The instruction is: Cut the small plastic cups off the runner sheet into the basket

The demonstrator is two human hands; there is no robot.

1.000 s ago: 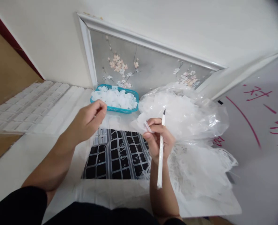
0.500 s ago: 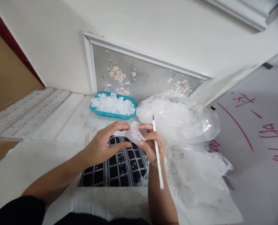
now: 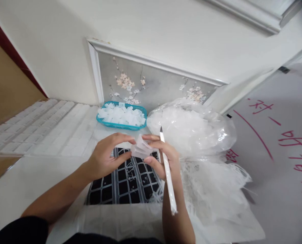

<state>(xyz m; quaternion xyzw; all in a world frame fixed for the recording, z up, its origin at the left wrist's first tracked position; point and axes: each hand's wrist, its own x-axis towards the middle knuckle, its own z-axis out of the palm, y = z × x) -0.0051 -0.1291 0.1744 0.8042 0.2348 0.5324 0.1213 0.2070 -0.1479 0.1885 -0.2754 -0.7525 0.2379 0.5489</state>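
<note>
Between my hands is a small, folded, translucent white plastic piece (image 3: 140,149). My left hand (image 3: 104,157) is closed on its left side with thumb and forefinger. On the right side, the fingertips of my right hand (image 3: 166,156) touch the same piece. A thin white-handled brush (image 3: 168,176) with a dark pointed tip is tucked between the fingers of my right hand, tip pointing up and away. Under both hands lies a black-celled tray (image 3: 124,195) with pale grid lines and thin pale scraps on it; my hands partly cover it.
A blue basket (image 3: 98,119) heaped with small translucent pieces stands by the wall. Right of it sits a clear bag (image 3: 191,128) of white pieces, with tangled white plastic scraps (image 3: 214,189) nearer me. Rows of white pieces (image 3: 39,125) lie left. A board with red writing (image 3: 280,135) leans right.
The plastic piece has turned and moved slightly left and down with my hands. My right thumb has opened away from it, and the brush has shifted left. The view has shifted slightly.
</note>
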